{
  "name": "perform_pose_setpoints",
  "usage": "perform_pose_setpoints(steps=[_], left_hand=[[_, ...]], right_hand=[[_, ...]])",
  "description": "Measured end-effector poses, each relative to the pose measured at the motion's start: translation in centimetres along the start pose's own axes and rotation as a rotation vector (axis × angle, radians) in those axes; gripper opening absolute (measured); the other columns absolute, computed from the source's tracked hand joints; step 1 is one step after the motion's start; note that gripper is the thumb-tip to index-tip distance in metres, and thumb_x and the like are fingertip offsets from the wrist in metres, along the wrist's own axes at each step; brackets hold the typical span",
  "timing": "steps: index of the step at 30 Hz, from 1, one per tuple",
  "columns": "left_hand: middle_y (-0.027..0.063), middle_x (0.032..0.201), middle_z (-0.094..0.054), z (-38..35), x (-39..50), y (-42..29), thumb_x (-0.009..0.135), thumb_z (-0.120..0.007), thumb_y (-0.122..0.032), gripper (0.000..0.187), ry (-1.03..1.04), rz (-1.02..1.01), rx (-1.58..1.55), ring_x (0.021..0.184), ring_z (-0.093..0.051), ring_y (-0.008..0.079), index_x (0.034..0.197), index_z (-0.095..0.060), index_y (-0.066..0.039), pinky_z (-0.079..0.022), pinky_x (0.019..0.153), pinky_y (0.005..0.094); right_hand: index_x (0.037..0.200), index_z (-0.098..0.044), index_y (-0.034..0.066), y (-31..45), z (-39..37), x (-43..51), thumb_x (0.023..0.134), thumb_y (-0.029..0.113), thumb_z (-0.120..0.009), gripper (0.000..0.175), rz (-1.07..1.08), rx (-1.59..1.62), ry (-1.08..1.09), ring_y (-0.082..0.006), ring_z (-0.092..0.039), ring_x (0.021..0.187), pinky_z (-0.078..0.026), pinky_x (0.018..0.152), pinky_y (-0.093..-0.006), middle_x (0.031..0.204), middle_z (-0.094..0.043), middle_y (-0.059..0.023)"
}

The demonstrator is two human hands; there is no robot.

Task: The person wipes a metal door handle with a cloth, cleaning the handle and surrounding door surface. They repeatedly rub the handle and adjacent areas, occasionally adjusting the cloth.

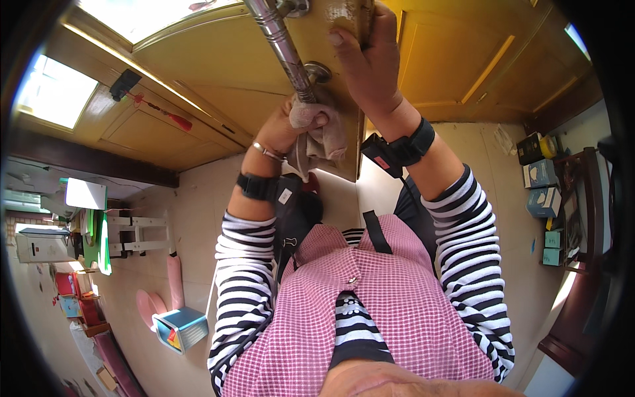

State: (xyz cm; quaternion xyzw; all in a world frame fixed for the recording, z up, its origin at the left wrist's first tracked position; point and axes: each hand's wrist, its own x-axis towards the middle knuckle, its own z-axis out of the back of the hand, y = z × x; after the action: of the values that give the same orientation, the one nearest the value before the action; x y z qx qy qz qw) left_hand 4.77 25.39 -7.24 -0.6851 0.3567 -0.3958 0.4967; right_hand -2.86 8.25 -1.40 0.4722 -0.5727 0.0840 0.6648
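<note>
A pale cloth (322, 134) is bunched in my left hand (287, 124), which presses it around the lower end of a shiny metal door handle bar (285, 47). The bar is fixed by round metal mounts to a yellow-brown wooden door (218, 59). My right hand (369, 64) is raised at the top of the view, its thumb and fingers gripping the edge of the door beside the handle. Part of the cloth hangs loose below my left hand.
A red tassel (178, 121) hangs on the door panel at left. On the floor at lower left stands a blue bin (186, 325) near a pink stool or basin (150, 307). Several boxes (543, 201) stand at right by a dark wooden rack (590, 198). A white metal frame (144, 233) is at left.
</note>
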Motion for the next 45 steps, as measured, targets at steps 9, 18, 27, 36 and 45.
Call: perform_pose_setpoints(steps=[9,18,27,36,45], left_hand=[[-0.0021,0.091,-0.069,-3.6,-1.0,0.1,0.092,-0.072,-0.005,0.014,-0.382,-0.210,0.799,0.081,-0.065,0.0100,0.105,-0.070,-0.001,-0.054,0.071,0.0252],[0.0005,0.089,-0.068,-3.5,0.9,2.1,0.096,-0.067,-0.010,0.015,-0.228,0.018,-0.146,0.085,-0.066,0.0155,0.109,-0.068,-0.004,-0.054,0.076,0.0310],[0.0037,0.096,-0.067,-3.1,-1.4,6.5,0.098,-0.069,-0.020,0.017,-0.131,0.182,-0.865,0.083,-0.063,0.0143,0.106,-0.066,-0.005,-0.054,0.074,0.0313],[0.0110,0.108,-0.066,-3.6,-4.0,3.2,0.080,-0.081,-0.009,0.035,-0.558,-0.496,0.730,0.098,-0.062,0.0258,0.110,-0.065,0.000,-0.051,0.086,0.0362],[0.0076,0.086,-0.062,-5.8,-0.9,1.7,0.083,-0.080,-0.015,0.026,-0.632,-0.386,0.668,0.077,-0.061,0.0266,0.097,-0.062,-0.002,-0.049,0.072,0.0343]], right_hand=[[0.134,-0.043,0.0026,-1.5,0.5,0.5,0.099,0.017,-0.064,0.043,-0.037,0.100,0.020,-0.0101,-0.051,0.104,-0.044,0.095,-0.0283,0.116,-0.057,-0.0033],[0.123,-0.046,0.0011,-1.7,0.7,0.5,0.097,0.022,-0.062,0.037,0.089,-0.155,-0.023,-0.0167,-0.050,0.086,-0.046,0.078,-0.0323,0.097,-0.049,-0.0066],[0.137,-0.040,-0.0002,-1.2,-0.2,-0.3,0.097,0.020,-0.063,0.051,0.073,0.012,-0.001,-0.0188,-0.055,0.103,-0.048,0.091,-0.0340,0.115,-0.056,-0.0117],[0.140,-0.038,0.0001,-0.4,0.2,-0.2,0.095,0.017,-0.063,0.054,0.080,-0.051,-0.001,-0.0217,-0.057,0.102,-0.049,0.089,-0.0356,0.115,-0.057,-0.0143],[0.141,-0.038,0.0009,-0.7,0.2,-0.2,0.097,0.020,-0.064,0.054,0.057,-0.097,-0.014,-0.0234,-0.059,0.102,-0.050,0.088,-0.0359,0.115,-0.059,-0.0157]])
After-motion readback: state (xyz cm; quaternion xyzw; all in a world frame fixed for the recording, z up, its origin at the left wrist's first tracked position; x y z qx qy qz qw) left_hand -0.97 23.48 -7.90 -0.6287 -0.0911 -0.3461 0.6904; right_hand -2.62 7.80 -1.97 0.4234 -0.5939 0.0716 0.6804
